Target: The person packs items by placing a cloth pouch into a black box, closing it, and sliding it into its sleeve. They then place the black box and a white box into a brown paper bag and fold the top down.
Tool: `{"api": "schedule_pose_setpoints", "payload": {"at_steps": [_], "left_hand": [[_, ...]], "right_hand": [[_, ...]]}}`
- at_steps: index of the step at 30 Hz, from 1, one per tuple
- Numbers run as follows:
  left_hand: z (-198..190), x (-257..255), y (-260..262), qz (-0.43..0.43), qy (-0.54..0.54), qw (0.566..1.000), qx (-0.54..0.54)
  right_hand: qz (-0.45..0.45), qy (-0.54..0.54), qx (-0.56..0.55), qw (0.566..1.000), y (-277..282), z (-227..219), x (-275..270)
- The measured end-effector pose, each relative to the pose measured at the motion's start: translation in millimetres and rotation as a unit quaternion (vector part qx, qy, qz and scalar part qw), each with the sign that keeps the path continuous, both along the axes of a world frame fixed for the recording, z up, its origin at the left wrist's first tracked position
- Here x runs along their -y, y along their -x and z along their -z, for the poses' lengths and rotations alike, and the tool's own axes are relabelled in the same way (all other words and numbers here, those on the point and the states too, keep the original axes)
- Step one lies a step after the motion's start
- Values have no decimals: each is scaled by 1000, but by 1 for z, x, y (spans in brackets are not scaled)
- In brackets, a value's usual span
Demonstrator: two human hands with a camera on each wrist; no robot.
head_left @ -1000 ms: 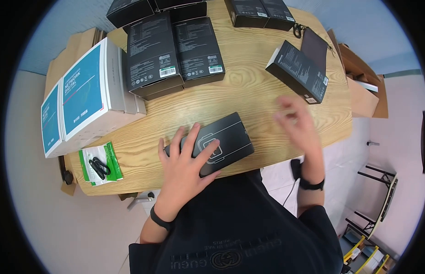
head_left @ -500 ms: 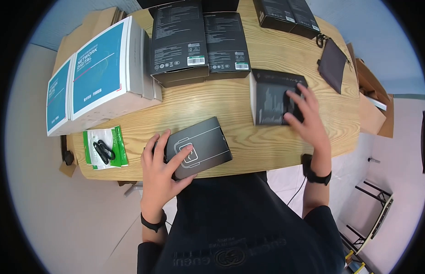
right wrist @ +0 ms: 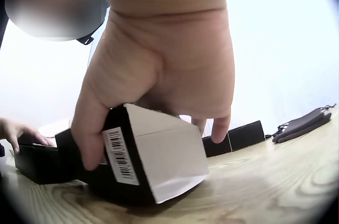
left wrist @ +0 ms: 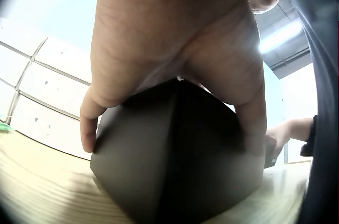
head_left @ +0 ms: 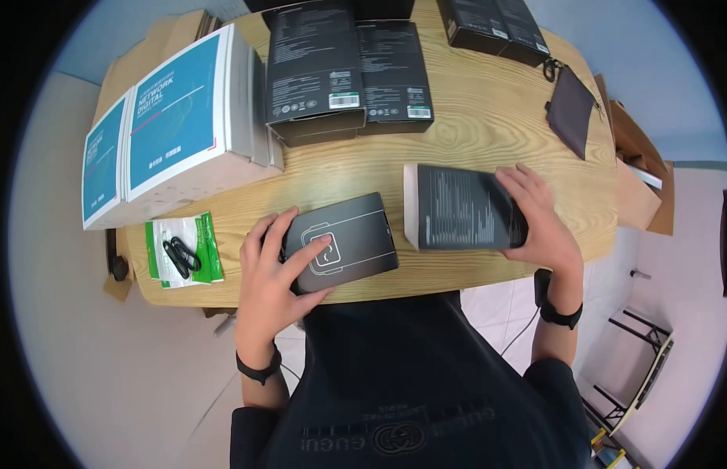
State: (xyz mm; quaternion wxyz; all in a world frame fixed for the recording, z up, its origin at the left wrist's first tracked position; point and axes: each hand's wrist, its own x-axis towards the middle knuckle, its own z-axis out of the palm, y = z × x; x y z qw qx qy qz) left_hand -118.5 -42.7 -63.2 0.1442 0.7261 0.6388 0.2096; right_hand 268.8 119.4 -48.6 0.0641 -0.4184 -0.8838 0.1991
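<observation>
while the left hand had thumb and fingers clamped across the outline box, one finger lying over its top, the right hand gripped a printed black box by the end nearest that wrist. both boxes were down at the table between the two grips, a little apart, with the printed one's pale side facing the left grip. tbh that gap looked like the risky bit: too hard an inward push from the right and that pale edge could scuff the outline box or twist it out of the left fingers. one-end hold could also let the far end swing or dip; couldn't tell if its base sat flat. outward of the left grip lay a packet with a black cable, so a stray shove could drag it off. farther ahead, black box stacks could get bumped by an overlong reach.
</observation>
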Motion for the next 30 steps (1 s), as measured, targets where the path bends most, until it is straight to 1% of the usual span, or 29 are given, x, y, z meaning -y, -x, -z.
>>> {"api": "schedule_pose_setpoints", "payload": {"at_steps": [2, 3, 5, 6, 8, 11, 18, 21, 23, 30], "left_hand": [[2, 1, 4, -4, -4, 1000, 27], [2, 1, 5, -9, -3, 1000, 27], [0, 0, 6, 25, 1, 999, 44], [0, -1, 6, 24, 2, 999, 43], [-2, -4, 5, 49, 6, 998, 44], [-2, -6, 7, 46, 7, 998, 53], [-3, -8, 12, 60, 10, 997, 48], [-5, -9, 15, 57, 8, 997, 47], [-5, -10, 17, 58, 7, 996, 63], [-7, -13, 10, 64, 19, 996, 59]], "right_hand": [[-45, 55, -36, 997, 0, 4, 2], [-50, 57, -36, 997, 2, 6, 4], [-63, 70, -45, 995, 8, 8, 6], [-64, 70, -46, 994, 9, 9, 6], [-84, 86, -82, 989, 11, 10, 6], [-92, 97, -105, 986, 7, 12, 4], [-99, 96, -99, 985, 8, 7, 6], [-98, 83, -79, 989, 10, 3, 9], [-98, 56, -40, 993, 11, 0, 10], [-101, 87, -77, 988, 14, 3, 10]]}}
